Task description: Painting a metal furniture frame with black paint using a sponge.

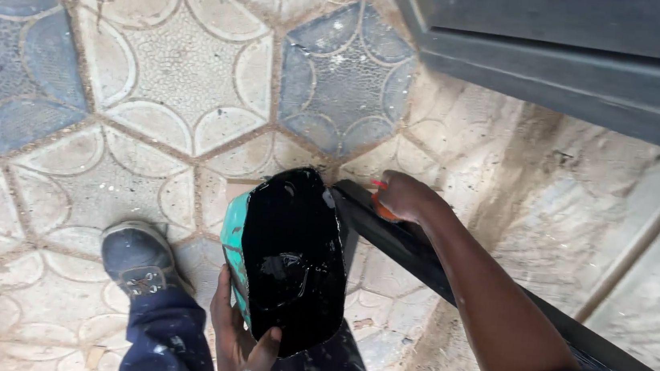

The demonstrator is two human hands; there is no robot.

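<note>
You are holding a teal container [291,258] of black paint just above the paved ground, low in the middle of the view, tilted so its glossy black inside is facing you. Your left hand [239,338] is gripping it from below, the fingers wrapping its teal side and the thumb pressing on its lower rim. Just to its right, your right hand [401,196] is closing around something orange [380,206], its fingers curling tightly together against a black painted bar [412,254] that is slanting down to the right. Your shoe [138,256] is resting on the patterned hexagon tiles [180,66]. A dark gate [583,65] is crossing the upper right.
</note>
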